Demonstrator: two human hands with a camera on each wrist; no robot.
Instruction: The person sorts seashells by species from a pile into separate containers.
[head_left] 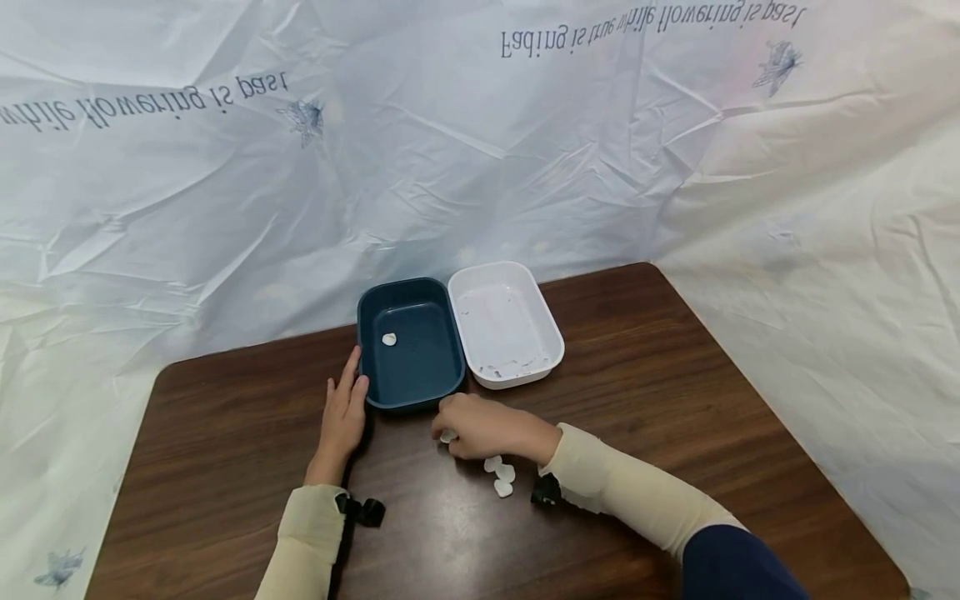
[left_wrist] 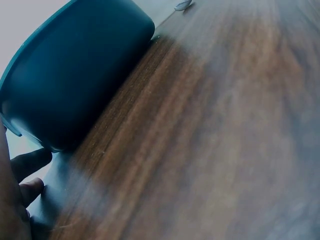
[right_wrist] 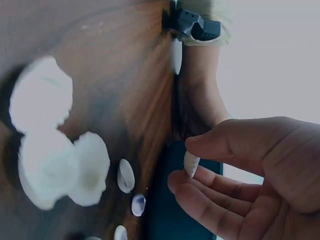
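My right hand (head_left: 480,425) pinches a small white seashell (right_wrist: 191,163) between thumb and fingertips, just in front of the dark teal tray (head_left: 416,400). Straight fingers of my left hand (head_left: 344,417) rest against that tray's left side; the left wrist view shows only part of this hand (left_wrist: 25,185) beside the tray wall. Inside the teal tray lies one whitish shell (head_left: 389,339). Pale shells (head_left: 505,472) lie on the table near my right wrist. The right wrist view shows them large, with smaller shells (right_wrist: 126,176) close to the teal tray.
A white tray (head_left: 558,346) stands against the teal tray's right side, with small dark bits on its bottom. Both stand on a dark brown wooden table (head_left: 645,350). White printed sheeting (head_left: 450,167) hangs behind the table. Black wrist devices (head_left: 367,511) sit on both sleeves.
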